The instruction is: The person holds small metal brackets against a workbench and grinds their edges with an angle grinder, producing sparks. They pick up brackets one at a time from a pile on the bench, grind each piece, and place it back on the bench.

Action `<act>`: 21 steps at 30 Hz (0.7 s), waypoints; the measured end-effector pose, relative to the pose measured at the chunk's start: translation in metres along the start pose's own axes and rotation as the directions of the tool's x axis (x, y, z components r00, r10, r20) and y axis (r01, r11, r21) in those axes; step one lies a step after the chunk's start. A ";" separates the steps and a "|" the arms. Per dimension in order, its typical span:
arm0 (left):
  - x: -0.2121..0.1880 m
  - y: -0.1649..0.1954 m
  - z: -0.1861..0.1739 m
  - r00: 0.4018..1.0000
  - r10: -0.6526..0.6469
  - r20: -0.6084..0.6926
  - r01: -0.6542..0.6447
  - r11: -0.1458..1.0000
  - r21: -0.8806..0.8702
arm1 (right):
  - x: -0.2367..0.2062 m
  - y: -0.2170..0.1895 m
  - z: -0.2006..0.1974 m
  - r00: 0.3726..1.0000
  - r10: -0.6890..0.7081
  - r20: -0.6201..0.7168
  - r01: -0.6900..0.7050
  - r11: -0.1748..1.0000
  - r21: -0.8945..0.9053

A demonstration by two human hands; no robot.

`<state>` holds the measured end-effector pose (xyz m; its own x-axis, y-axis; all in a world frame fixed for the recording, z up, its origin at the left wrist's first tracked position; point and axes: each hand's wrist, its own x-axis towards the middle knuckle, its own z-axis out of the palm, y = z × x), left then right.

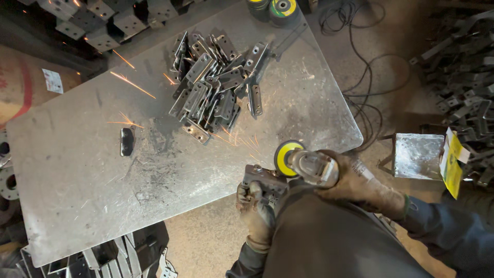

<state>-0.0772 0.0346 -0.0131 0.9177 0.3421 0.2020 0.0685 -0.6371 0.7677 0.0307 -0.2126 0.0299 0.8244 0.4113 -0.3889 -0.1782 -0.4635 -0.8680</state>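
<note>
We see one white label (52, 81) far left, one dark piece (126, 141) on the tabletop (77, 180), bracket pile (216, 85). Left hand (254, 208) clamps a bracket (265, 180), right hand (355, 180) grips the grinder (303, 162); yellow package (453, 162) far right.

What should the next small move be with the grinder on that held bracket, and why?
Probably keep the yellow flap disc on the grey metal bracket and sweep along its edge: sparks fly across the steel plate table, the gloved left hand grips the bracket, and the gloved right hand steadies the angle grinder.
</note>
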 end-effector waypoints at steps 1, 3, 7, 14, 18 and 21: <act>0.001 0.001 -0.002 0.998 0.059 -0.012 -0.058 0.994 0.098 | 0.001 0.000 -0.002 0.998 0.050 0.033 -0.051 0.998 0.030; 0.003 0.004 -0.002 0.982 0.177 -0.069 -0.161 0.967 0.196 | 0.003 -0.003 -0.005 0.999 0.034 0.008 -0.034 0.999 -0.022; 0.003 0.010 0.003 0.940 -0.337 0.060 0.332 0.856 -0.397 | 0.004 -0.018 -0.001 0.996 -0.078 0.051 0.070 0.988 0.134; 0.006 0.016 0.001 0.934 -0.302 0.192 0.344 0.608 -0.715 | -0.004 -0.038 -0.002 0.996 -0.044 0.073 0.041 0.998 0.052; 0.005 0.016 0.003 0.894 -0.389 0.221 0.388 0.426 -0.817 | -0.004 -0.041 -0.010 0.993 0.058 0.102 -0.069 0.992 0.107; 0.004 0.011 0.000 0.985 -0.172 0.010 0.158 0.882 -0.444 | -0.008 -0.045 -0.021 0.980 0.137 0.147 -0.168 0.960 0.226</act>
<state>-0.0729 0.0286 -0.0040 0.8964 0.4391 0.0609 0.0320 -0.2011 0.9791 0.0433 -0.2120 0.0788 0.7042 0.4550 -0.5450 -0.4307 -0.3364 -0.8374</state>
